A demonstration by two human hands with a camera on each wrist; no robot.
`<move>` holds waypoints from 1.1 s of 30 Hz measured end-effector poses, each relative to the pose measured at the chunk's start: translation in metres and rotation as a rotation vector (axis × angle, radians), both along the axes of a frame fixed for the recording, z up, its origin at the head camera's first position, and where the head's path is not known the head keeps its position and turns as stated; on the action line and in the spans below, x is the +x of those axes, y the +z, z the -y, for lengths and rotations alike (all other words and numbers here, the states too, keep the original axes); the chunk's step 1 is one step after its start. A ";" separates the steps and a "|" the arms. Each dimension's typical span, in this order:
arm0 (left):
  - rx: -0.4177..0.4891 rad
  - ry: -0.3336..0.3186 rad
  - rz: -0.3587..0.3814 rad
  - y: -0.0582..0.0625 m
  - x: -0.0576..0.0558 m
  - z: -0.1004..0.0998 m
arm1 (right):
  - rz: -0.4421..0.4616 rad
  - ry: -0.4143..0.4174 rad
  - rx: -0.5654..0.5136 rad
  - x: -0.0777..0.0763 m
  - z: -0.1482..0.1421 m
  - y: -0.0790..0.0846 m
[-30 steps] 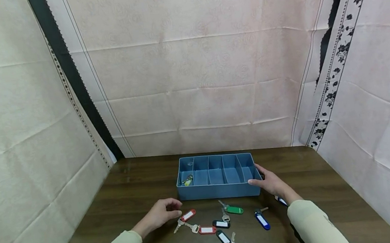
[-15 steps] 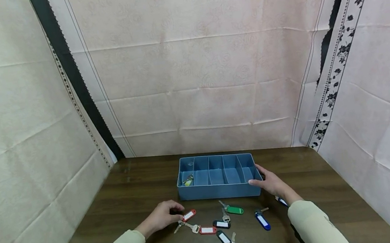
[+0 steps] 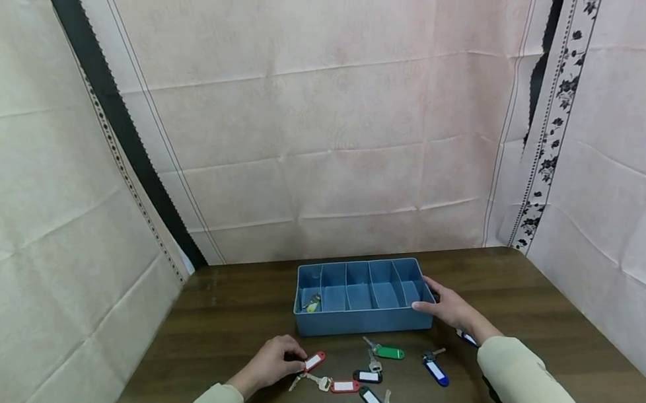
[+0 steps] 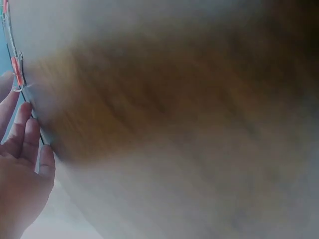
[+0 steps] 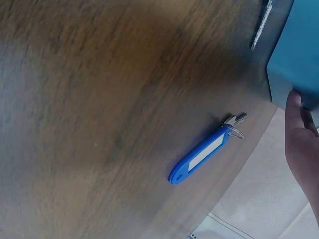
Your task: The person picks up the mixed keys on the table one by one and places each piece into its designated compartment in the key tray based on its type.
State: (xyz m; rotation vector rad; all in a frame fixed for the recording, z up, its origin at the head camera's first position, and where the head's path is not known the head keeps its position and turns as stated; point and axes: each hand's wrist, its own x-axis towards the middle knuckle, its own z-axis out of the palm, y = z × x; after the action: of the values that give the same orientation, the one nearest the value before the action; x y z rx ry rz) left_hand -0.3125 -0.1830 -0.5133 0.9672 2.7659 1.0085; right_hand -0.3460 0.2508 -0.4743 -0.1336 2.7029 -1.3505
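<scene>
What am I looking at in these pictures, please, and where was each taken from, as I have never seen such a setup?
There is no machine here, just one person's bare left hand and right hand. The wide picture comes from a camera worn on the head, looking forward and down. The other two come from cameras on the wrists; the left one is mostly blurred.

On the brown table stands a blue tray with five compartments. In front lie keys with red, black, green and blue tags.

The right hand holds the tray's right end. The left hand's fingertips are at the farther red tag; I cannot tell whether they grip it.
</scene>
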 end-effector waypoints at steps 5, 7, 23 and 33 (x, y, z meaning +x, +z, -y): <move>-0.006 0.000 -0.003 0.000 0.001 -0.001 | -0.002 -0.001 -0.002 0.000 0.000 -0.001; -0.010 -0.001 -0.002 0.000 0.001 -0.001 | -0.001 -0.001 -0.004 0.000 0.000 -0.001; -0.006 0.008 -0.007 0.000 0.001 0.001 | 0.001 0.002 0.004 -0.001 0.000 -0.002; 0.063 0.088 0.095 0.012 0.004 0.000 | -0.001 -0.001 0.009 -0.001 0.000 -0.002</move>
State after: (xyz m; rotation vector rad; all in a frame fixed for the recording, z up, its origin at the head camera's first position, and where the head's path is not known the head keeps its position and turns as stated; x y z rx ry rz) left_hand -0.3082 -0.1829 -0.5015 0.7885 2.7348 1.1295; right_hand -0.3471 0.2508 -0.4767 -0.1320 2.7101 -1.3392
